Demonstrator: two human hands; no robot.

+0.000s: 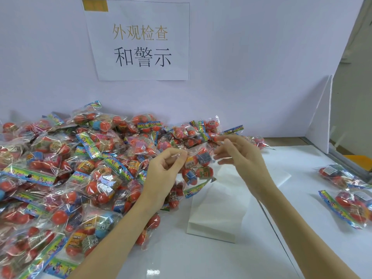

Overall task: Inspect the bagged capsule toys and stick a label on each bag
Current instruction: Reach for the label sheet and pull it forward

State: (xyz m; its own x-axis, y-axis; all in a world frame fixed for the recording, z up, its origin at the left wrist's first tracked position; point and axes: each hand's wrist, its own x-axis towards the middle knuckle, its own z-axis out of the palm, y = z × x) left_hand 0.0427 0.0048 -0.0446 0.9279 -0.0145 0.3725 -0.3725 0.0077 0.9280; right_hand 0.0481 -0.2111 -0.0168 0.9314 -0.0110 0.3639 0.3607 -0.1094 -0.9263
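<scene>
A clear bag of red and blue capsule toys (198, 168) hangs in the air above the white table, its colourful header strip pointing down. My left hand (167, 168) pinches the bag's upper left edge between thumb and fingers. My right hand (239, 156) pinches the bag's upper right edge, fingers bent toward it. A big heap of the same bagged capsule toys (70, 168) covers the left half of the table. A white sheet or pad of paper (217, 210) lies flat under the held bag; whether it carries labels I cannot tell.
Two bagged toys (350, 190) lie apart at the right edge of the table (291, 208). A white partition wall with a paper sign (141, 41) rises behind. A white foam board (322, 117) leans at the back right, with a yellow object (360, 161) beyond it.
</scene>
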